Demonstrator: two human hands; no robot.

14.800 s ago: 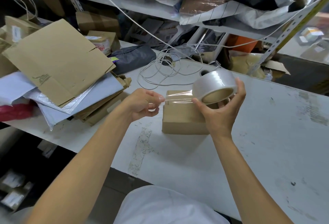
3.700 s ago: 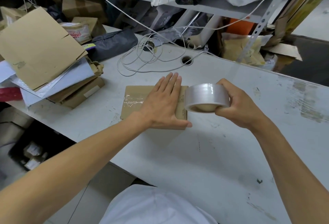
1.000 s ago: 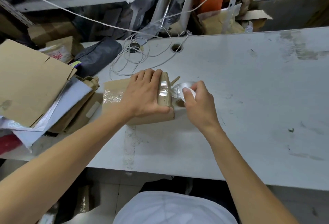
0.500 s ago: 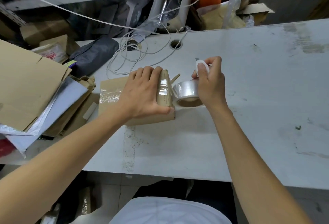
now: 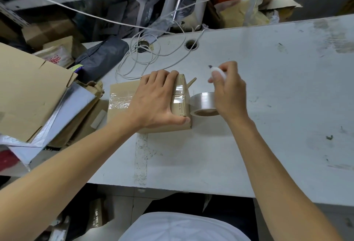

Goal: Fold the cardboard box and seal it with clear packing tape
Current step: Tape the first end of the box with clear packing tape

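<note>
Pressing flat on top, the left hand [image 5: 157,99] lies spread over the one cardboard box [image 5: 122,95], fingers straight, thumb along the near edge, pinning it to the white table [image 5: 277,106]. One box, sitting left of centre, with clear tape showing in two places: a crinkled strip [image 5: 119,101] on its top at the left and a piece [image 5: 179,95] wrapped over its right edge. One tape roll [image 5: 203,103] stands just beside that right edge, touching or nearly touching it. Above the roll, the right hand [image 5: 229,93] has its fingers curled round a small white tool [image 5: 217,72] with a dark tip, perhaps a cutter. At the left sits one untidy pile of flat cardboard [image 5: 28,91] and sheets. One looped white cable [image 5: 143,58] lies behind the box.
</note>
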